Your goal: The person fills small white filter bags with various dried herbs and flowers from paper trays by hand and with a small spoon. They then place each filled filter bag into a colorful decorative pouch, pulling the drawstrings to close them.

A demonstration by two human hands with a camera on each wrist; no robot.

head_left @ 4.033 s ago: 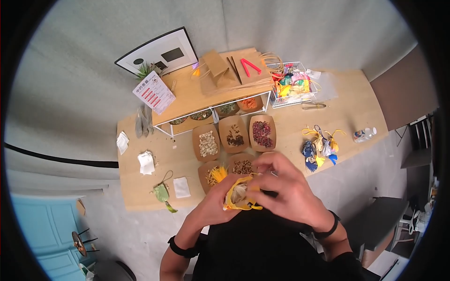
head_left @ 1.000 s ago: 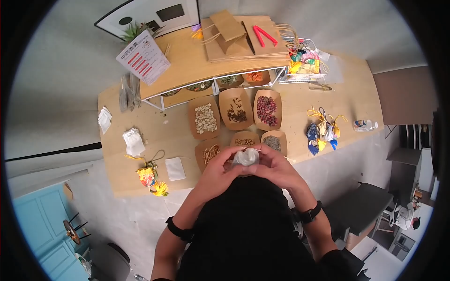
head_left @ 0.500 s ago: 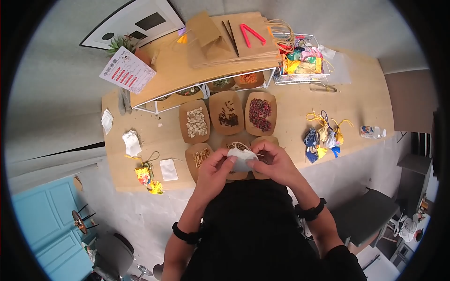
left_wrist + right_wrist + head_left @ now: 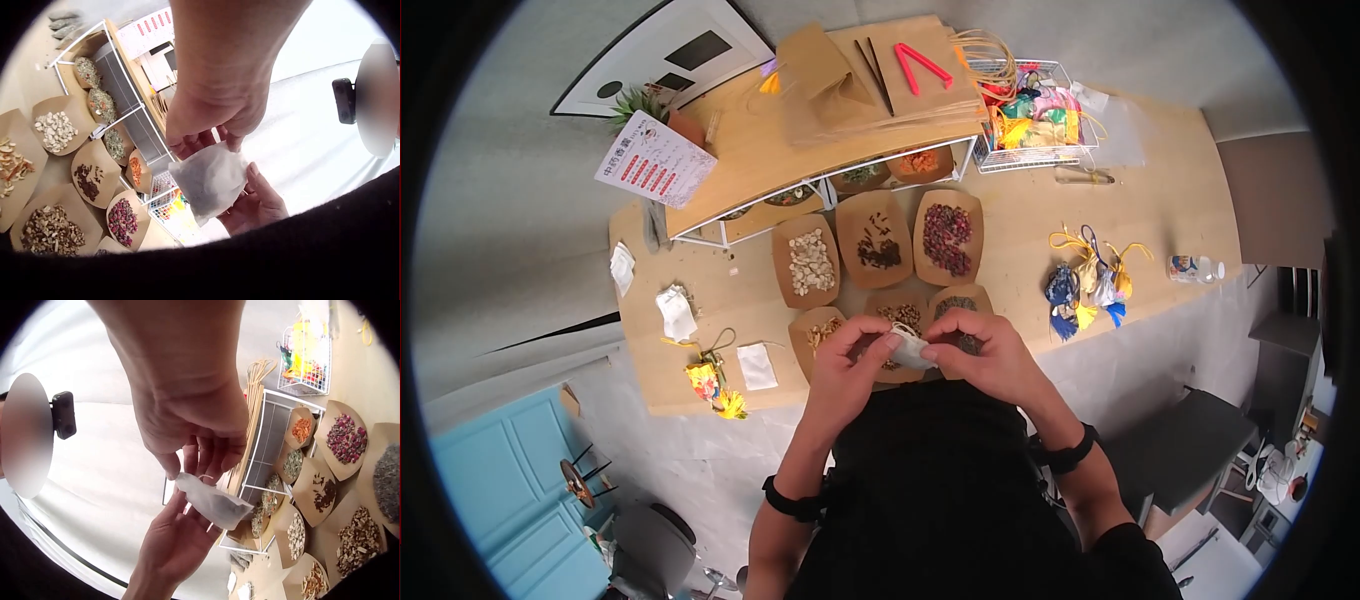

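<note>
Both hands hold a small white drawstring filter bag (image 4: pixel 912 348) in front of the body, over the nearest paper trays. My left hand (image 4: pixel 847 365) pinches its left side between thumb and fingers. On the other side, my right hand (image 4: pixel 990 355) pinches its edge. Something dark shows through the bag's thin cloth (image 4: pixel 212 187) in the left wrist view. From the right wrist, the bag (image 4: pixel 219 506) appears tilted, its string by the right fingertips. A yellow patterned sachet (image 4: pixel 702 380) with a yellow tassel lies at the table's left, near a flat white bag (image 4: pixel 757 366).
Paper trays of dried herbs stand ahead, including one of rosebuds (image 4: pixel 947 240) and one of cloves (image 4: pixel 879 240). Behind them rises a wooden shelf (image 4: pixel 750 170) with paper bags on top. Tasselled sachets (image 4: pixel 1088 285), a bottle (image 4: pixel 1195 269) and a wire basket (image 4: pixel 1035 150) are at the right.
Earlier the hands held the yellow sachet; now it lies at the table's left, over the green one's place. The white bag is in both hands and has turned and tilted between the fingers.
</note>
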